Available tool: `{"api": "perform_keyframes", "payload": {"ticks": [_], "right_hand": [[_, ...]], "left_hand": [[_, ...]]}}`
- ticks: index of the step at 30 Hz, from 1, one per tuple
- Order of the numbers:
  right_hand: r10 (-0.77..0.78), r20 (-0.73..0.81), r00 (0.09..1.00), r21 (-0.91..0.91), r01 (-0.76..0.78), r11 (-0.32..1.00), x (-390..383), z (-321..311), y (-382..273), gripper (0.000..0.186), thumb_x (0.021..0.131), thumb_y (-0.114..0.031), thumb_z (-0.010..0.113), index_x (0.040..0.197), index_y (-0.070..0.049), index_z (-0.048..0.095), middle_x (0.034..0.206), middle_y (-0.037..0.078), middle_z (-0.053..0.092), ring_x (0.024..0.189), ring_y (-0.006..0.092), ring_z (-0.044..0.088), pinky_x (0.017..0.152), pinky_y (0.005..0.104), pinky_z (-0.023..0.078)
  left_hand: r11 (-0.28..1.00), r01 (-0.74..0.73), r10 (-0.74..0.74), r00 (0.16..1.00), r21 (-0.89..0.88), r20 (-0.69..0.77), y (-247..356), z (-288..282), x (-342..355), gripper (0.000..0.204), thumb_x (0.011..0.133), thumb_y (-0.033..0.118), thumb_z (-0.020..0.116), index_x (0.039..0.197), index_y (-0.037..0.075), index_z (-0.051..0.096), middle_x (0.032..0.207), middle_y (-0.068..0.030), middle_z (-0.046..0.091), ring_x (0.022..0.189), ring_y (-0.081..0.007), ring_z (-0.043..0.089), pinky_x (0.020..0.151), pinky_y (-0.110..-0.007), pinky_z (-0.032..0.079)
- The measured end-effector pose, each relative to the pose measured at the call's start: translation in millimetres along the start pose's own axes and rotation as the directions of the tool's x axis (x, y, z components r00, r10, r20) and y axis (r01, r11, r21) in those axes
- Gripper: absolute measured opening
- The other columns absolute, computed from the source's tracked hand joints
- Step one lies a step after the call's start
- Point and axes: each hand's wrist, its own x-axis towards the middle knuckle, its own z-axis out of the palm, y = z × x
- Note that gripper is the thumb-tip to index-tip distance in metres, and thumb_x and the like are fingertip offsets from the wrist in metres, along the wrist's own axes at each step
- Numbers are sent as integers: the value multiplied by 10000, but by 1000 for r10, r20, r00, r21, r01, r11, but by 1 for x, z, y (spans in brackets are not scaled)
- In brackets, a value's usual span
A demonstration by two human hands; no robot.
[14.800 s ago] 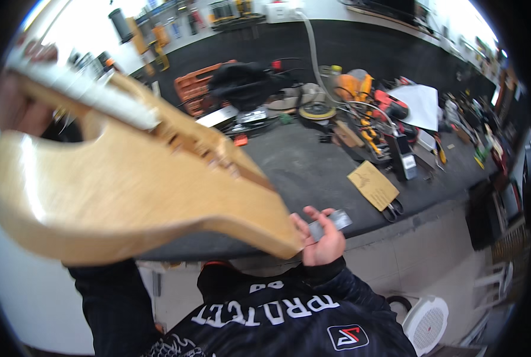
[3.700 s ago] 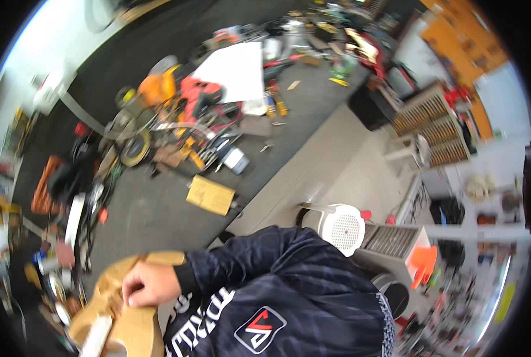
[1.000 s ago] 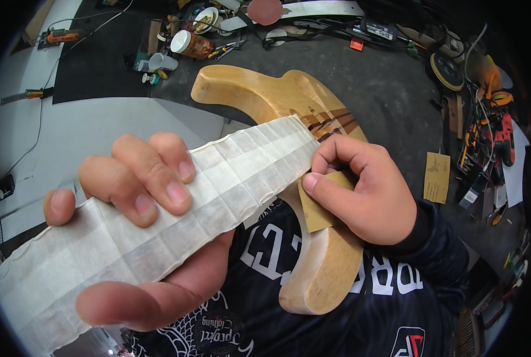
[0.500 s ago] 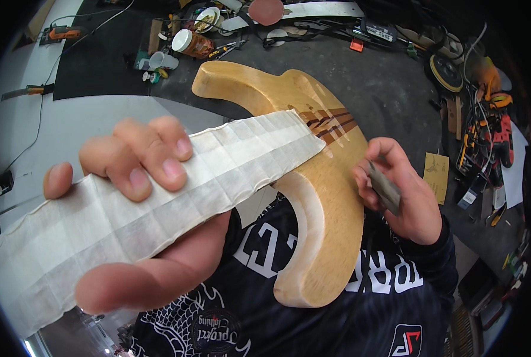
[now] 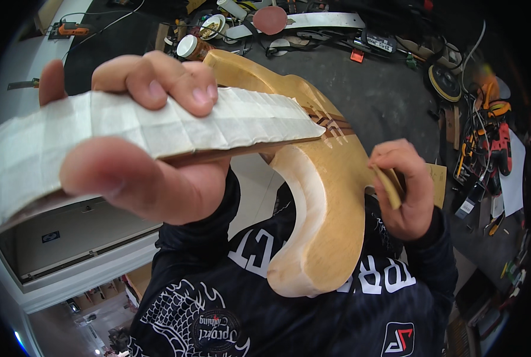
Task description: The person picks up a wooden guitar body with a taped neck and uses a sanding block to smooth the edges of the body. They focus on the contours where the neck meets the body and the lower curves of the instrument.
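Note:
A pale wooden guitar body (image 5: 331,226) with two curved horns and dark wood stripes lies tilted across my front. Its neck runs toward the left, its face covered in whitish masking tape (image 5: 247,116). My left hand (image 5: 158,80) is closed around the neck, fingers over the far edge and thumb along the near edge. Beside the right edge of the body, my right hand (image 5: 417,193) pinches a small folded piece of sandpaper (image 5: 388,187), its tan side showing. The sandpaper is close to the body's edge; whether it touches cannot be told.
Beyond the guitar is a dark work table (image 5: 372,89). Along its far side lie a jar with a white lid (image 5: 193,46), a round reddish disc (image 5: 269,21) and cables. Tools crowd the right, among them a red tool (image 5: 503,149) and a sanding sheet (image 5: 438,184).
The guitar has tilted and its neck has risen, my left hand moving up with it. My right hand has shifted slightly, turning the sandpaper from its grey side to its tan side.

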Motion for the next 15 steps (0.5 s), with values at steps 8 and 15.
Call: {"api": "perform_keyframes", "payload": {"ticks": [8, 15], "right_hand": [[-407, -14, 913, -73, 405, 912, 52, 19, 2, 383, 622, -56, 758, 996, -14, 688, 933, 130, 650, 794, 285, 623, 679, 341, 506], [-447, -14, 895, -70, 445, 893, 58, 27, 0, 379, 621, -45, 752, 996, -8, 716, 900, 137, 654, 743, 261, 641, 636, 313, 528]], "left_hand": [[997, -20, 15, 997, 72, 71, 3, -4, 7, 742, 892, 650, 523, 1303, 59, 344, 808, -86, 508, 600, -166, 543, 573, -342, 454], [991, -55, 38, 989, 118, 143, 6, -20, 9, 724, 904, 645, 501, 1279, 43, 358, 799, -92, 518, 593, -165, 569, 560, -340, 461]]}}
